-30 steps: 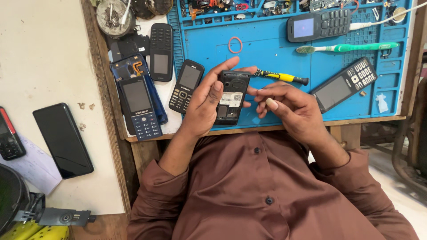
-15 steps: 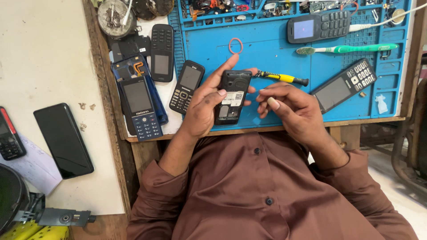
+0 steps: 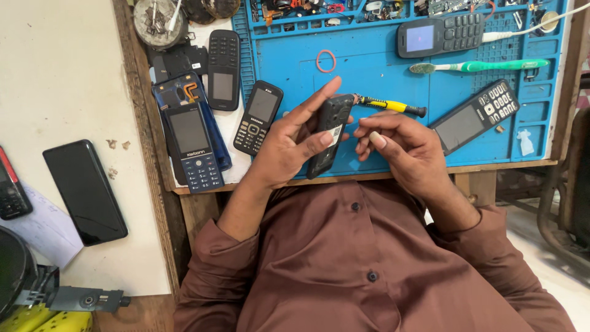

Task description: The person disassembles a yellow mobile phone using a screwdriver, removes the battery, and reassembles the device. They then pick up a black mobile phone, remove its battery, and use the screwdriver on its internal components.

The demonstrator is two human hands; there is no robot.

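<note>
Turning on its edge since a moment ago, the black phone [image 3: 330, 132] now shows its side, gripped in the left hand [image 3: 289, 144] above the blue mat [image 3: 369, 74]. The right hand [image 3: 402, 144], fingers curled and holding nothing, touches it near the yellow screwdriver [image 3: 390, 106].

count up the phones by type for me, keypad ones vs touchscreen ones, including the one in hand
Keypad phones: 7 — one held in the left hand, its back showing; four at the left of the bench; two on the blue mat
Touchscreen phones: 1 — black slab on the white table
Total: 8
</note>
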